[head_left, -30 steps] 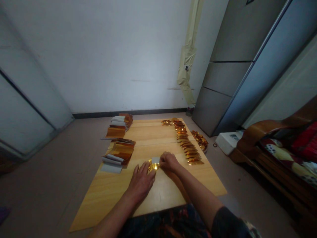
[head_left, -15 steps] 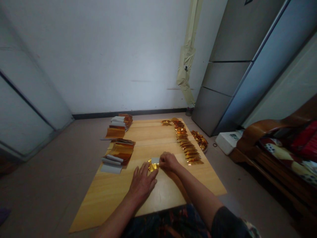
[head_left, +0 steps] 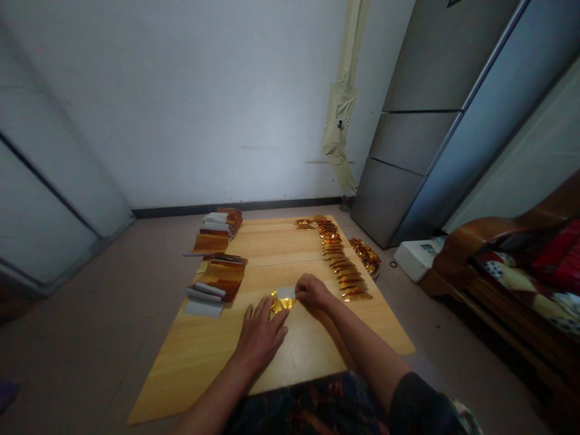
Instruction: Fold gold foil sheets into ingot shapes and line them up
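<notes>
A partly folded sheet of gold foil paper (head_left: pixel 283 304), with a pale grey patch along its far side, lies on the wooden table (head_left: pixel 217 362) in front of me. My left hand (head_left: pixel 261 329) rests flat on its left and near edge, fingers stretched out. At its right end, my right hand (head_left: pixel 312 292) pinches the corner between thumb and fingertips. Loose gold and grey sheets (head_left: pixel 220 278) are piled at the table's left. Along the right side runs a row of folded gold foil pieces (head_left: pixel 341 260), overlapping each other.
Beyond the table's right edge stands a container heaped with gold foil pieces (head_left: pixel 366 257). A white box (head_left: pixel 417 260) is on the floor beside a wooden bench (head_left: pixel 480 284). A grey refrigerator (head_left: pixel 408 145) stands against the wall behind.
My right hand has moved slightly right and away from my left hand, still pinching the foil paper's right end. More of the gold surface shows between the hands. My left hand stays put.
</notes>
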`<state>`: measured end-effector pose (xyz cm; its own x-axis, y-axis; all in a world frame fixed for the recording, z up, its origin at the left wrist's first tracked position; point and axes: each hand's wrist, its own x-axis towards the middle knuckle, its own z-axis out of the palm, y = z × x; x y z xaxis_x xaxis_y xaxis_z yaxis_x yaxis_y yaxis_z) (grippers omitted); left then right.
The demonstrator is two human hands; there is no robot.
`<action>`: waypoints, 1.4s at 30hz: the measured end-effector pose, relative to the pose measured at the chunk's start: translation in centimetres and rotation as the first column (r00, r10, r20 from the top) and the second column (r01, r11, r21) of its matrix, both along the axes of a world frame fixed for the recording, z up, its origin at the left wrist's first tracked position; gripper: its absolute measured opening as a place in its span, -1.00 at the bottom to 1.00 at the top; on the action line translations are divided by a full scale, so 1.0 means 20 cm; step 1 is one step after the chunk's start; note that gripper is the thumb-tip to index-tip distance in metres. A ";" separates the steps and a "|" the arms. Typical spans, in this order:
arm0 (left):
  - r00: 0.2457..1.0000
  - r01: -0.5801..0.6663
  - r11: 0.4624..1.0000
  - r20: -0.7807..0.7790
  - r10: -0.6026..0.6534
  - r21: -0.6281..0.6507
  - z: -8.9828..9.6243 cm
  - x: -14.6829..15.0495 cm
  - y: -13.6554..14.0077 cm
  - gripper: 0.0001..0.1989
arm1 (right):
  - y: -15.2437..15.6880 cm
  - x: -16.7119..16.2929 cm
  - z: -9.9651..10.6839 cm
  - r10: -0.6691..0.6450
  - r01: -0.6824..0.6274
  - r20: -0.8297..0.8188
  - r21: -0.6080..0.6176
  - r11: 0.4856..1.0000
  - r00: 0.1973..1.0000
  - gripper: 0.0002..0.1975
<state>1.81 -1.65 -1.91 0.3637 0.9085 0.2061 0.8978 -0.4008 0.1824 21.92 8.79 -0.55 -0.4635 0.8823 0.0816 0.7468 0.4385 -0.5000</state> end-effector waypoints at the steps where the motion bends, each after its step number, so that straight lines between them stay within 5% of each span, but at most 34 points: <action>1: 1.000 -0.006 1.000 0.000 0.006 0.002 0.00 0.00 0.00 -0.62 | 0.00 0.01 0.00 0.003 -0.003 -0.014 -0.009 1.000 1.000 -0.85; 5: 1.000 -0.027 1.000 0.003 0.027 0.017 -0.01 0.01 0.00 -0.63 | -0.02 -0.02 0.03 -0.042 0.041 -0.020 -0.056 0.998 0.999 -0.92; 13: 1.000 -0.014 1.000 -0.021 0.013 -0.010 -0.02 0.00 0.01 -0.60 | -0.09 -0.09 0.09 -0.084 0.084 0.134 0.010 0.996 0.987 -0.76; 24: 0.999 -0.040 0.997 0.013 0.041 -0.064 0.05 0.02 0.00 -0.65 | -0.02 -0.03 0.04 -0.039 0.040 0.016 -0.082 0.996 0.999 -0.84; 34: 0.987 -0.069 0.981 0.130 0.094 -0.182 0.13 -0.03 0.12 -0.81 | -0.25 -0.05 0.01 0.022 -0.058 0.137 0.262 0.963 0.990 -0.87; 42: 0.961 -0.098 0.971 0.234 0.149 -0.218 0.07 -0.03 0.20 -0.86 | -0.44 -0.13 0.02 0.003 -0.057 0.193 0.277 0.959 0.981 -0.92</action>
